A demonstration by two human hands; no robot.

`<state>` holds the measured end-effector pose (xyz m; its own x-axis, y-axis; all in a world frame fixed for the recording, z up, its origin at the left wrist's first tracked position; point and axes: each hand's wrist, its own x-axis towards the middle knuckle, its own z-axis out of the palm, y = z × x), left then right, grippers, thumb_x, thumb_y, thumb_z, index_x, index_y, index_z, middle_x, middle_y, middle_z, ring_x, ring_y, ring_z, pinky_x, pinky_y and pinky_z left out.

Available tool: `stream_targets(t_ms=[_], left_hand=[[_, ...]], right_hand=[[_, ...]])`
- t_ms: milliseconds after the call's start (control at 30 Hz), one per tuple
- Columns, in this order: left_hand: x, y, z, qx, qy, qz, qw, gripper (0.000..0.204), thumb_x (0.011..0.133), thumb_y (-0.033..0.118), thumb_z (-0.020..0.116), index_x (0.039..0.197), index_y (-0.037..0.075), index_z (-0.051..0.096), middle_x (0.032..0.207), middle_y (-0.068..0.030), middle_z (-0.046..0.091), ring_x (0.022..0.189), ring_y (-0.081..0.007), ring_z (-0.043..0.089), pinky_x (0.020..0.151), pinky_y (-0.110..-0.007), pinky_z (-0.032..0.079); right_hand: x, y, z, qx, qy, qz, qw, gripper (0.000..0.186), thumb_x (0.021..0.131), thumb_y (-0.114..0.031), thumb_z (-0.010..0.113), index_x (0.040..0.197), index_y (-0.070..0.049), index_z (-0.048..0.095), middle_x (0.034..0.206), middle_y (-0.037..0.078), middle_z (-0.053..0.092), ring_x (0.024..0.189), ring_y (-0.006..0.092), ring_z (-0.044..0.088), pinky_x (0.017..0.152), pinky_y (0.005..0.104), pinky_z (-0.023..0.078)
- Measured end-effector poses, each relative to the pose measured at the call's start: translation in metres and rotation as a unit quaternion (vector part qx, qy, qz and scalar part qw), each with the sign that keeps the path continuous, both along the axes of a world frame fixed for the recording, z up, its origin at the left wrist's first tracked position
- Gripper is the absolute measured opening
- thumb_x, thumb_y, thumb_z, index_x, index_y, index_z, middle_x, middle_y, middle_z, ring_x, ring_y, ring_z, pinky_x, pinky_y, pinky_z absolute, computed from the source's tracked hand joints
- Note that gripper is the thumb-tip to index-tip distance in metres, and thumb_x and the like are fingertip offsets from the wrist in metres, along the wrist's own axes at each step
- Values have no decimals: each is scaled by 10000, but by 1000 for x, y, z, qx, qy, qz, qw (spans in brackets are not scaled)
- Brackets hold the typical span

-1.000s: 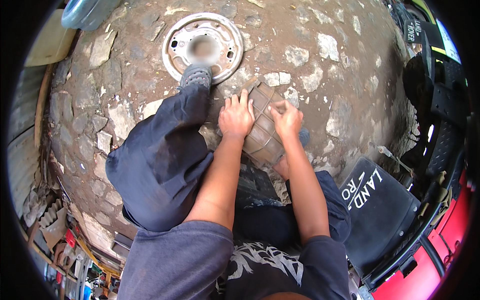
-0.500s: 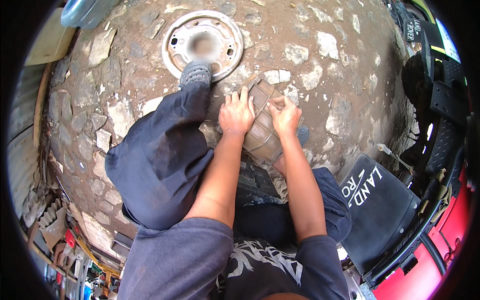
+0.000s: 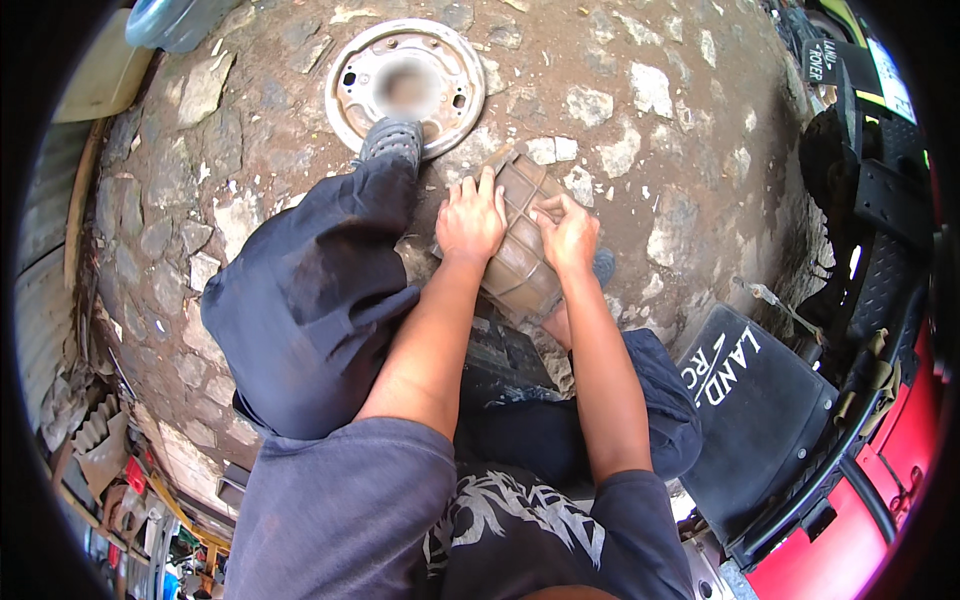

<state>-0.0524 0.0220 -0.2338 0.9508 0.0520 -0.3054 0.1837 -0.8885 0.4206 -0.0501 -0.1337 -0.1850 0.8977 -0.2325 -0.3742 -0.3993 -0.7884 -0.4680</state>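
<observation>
My left hand (image 3: 472, 218) grips the left side of a brown ribbed panel (image 3: 524, 265) with a grid of raised squares, its fingers over the edge. My right hand (image 3: 565, 232) is closed at the panel's right side, thumb and fingers pinched on the ribbing; anything small between them is hidden. The panel is tilted between my legs, its near end partly behind my right forearm. Just beyond my grey clog (image 3: 392, 142) lies a round rusty white metal plate (image 3: 350, 112) with bolt holes and a blurred centre.
Stony dirt ground (image 3: 660, 170) surrounds me. A vehicle with black mudflaps (image 3: 760, 420) and red bodywork (image 3: 840, 540) stands at the right. A blue container (image 3: 175, 20), yellowish jug (image 3: 100, 80) and corrugated sheets (image 3: 45, 290) line the left; assorted clutter lies lower left.
Both hands and the top of the panel have moved slightly away from me and a little leftward. My left leg has shifted slightly left.
</observation>
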Motion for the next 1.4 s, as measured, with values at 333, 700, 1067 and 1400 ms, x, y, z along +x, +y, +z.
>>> stream_targets(t_ms=[333,700,1067,1400], left_hand=[[29,34,25,-46,144,-80,985,485,1121,536,436,1440,198,575,1152,-232,782,1088,-406,762,947,-546,585],[22,33,8,-29,124,-100,987,516,1136,587,347,1232,153,609,1051,-226,795,997,-421,781,894,-549,606],[24,37,9,-79,114,-67,988,500,1137,525,389,1309,152,674,1102,-236,787,1025,-466,755,929,-556,594],[22,35,10,-80,114,-57,989,525,1131,540,388,1302,154,700,1124,-211,793,1053,-425,767,946,-533,602]], right_hand=[[5,-2,-1,13,-37,-23,999,171,852,-69,872,990,-57,772,904,168,807,854,317,798,821,417,600],[47,24,-21,14,-41,74,996,182,856,-101,871,1032,-85,828,994,145,828,947,306,805,886,394,603],[50,25,-19,35,-13,69,997,179,859,-138,877,1028,-96,835,985,127,834,909,291,813,889,383,607],[40,16,-23,1,-45,95,994,149,846,-92,863,991,-103,830,911,190,802,879,355,791,862,432,605]])
